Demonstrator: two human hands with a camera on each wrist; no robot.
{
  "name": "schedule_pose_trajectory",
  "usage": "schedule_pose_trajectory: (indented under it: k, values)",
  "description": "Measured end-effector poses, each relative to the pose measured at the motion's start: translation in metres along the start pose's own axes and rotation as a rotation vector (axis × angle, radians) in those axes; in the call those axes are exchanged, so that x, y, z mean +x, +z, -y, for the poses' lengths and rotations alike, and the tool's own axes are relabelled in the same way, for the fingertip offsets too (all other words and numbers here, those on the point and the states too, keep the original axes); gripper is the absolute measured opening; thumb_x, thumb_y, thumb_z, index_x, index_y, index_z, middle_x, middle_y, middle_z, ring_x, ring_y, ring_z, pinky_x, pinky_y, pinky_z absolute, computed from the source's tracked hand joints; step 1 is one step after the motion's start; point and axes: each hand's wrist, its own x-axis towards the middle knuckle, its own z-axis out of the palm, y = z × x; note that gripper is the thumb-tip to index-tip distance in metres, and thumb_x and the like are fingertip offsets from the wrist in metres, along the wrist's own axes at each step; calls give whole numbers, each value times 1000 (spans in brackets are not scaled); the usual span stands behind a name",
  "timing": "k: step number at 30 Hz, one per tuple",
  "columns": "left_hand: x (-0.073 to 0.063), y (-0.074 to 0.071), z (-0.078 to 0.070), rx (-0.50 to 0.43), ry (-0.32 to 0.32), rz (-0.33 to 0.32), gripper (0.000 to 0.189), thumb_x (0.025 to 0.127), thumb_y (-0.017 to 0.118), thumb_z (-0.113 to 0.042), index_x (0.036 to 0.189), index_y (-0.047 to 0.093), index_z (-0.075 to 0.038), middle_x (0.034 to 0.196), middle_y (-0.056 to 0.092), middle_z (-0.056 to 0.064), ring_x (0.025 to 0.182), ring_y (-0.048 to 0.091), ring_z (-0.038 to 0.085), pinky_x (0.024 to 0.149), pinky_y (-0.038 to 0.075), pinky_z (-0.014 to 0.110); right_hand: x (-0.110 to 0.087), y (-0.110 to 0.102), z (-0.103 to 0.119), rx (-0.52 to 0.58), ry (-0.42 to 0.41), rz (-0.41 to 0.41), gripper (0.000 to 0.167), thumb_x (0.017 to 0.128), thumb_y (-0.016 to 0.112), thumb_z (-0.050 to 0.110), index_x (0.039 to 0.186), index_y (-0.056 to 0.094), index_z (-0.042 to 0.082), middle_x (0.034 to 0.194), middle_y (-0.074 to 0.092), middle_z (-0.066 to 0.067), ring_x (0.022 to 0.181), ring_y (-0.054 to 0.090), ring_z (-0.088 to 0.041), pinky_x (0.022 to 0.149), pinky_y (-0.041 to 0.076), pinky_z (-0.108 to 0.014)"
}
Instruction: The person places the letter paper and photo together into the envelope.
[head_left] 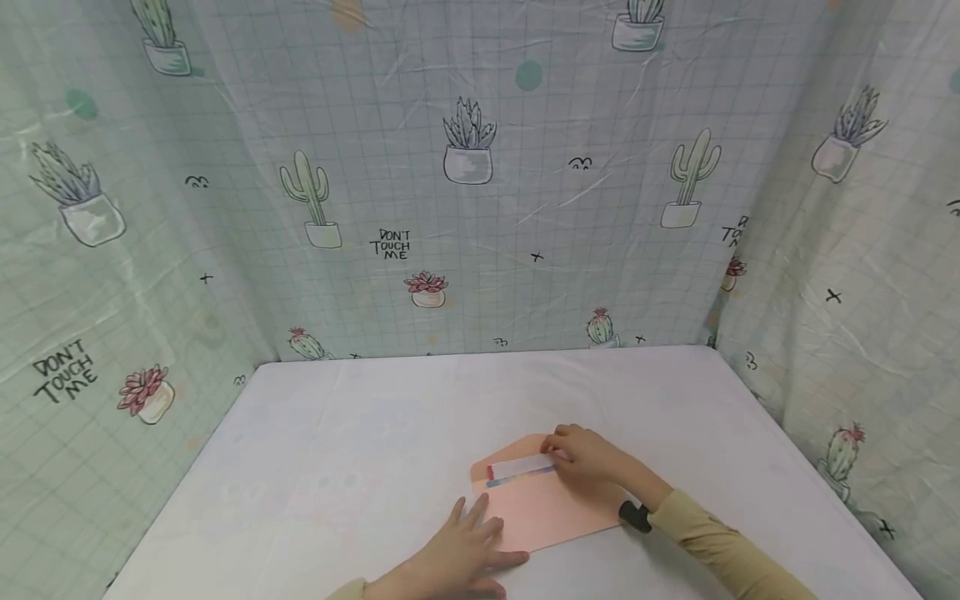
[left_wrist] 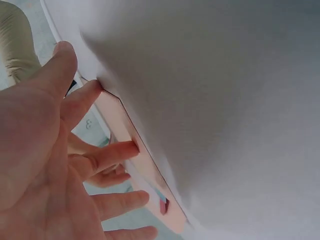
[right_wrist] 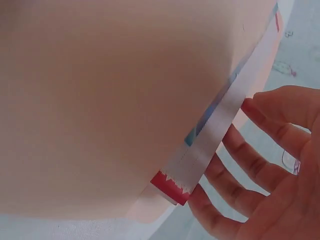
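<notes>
A salmon-pink envelope (head_left: 555, 512) lies on the white table with its pointed flap unfolded toward the far side. A white paper strip with a red end and a blue edge (right_wrist: 210, 145) sticks out of its mouth, the remainder hidden inside. My right hand (head_left: 588, 454) is at the far edge; its fingertips touch the paper's outer long edge, fingers extended in the right wrist view. My left hand (head_left: 468, 546) spreads its fingers at the envelope's near left side, some fingertips resting on it. In the left wrist view those spread fingers (left_wrist: 117, 152) reach the envelope's edge.
The white table (head_left: 360, 433) spreads around the envelope. A cactus-print curtain (head_left: 480, 217) hangs behind it and along both sides. A small black device (head_left: 635, 516) sits at the right wrist, by the envelope's right corner.
</notes>
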Motion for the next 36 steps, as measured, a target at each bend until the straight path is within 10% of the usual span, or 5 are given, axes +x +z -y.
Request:
schedule_pose_trajectory:
  k: [36]
  values:
    - [11, -6, -8, 113, -56, 47, 54, 75, 38, -70, 126, 40, -50, 112, 50, 0, 118, 43, 41, 84, 45, 49, -10, 6, 10, -93, -89, -13, 20, 82, 57, 17, 101, 61, 21, 94, 55, 6, 86, 49, -13, 67, 31, -28]
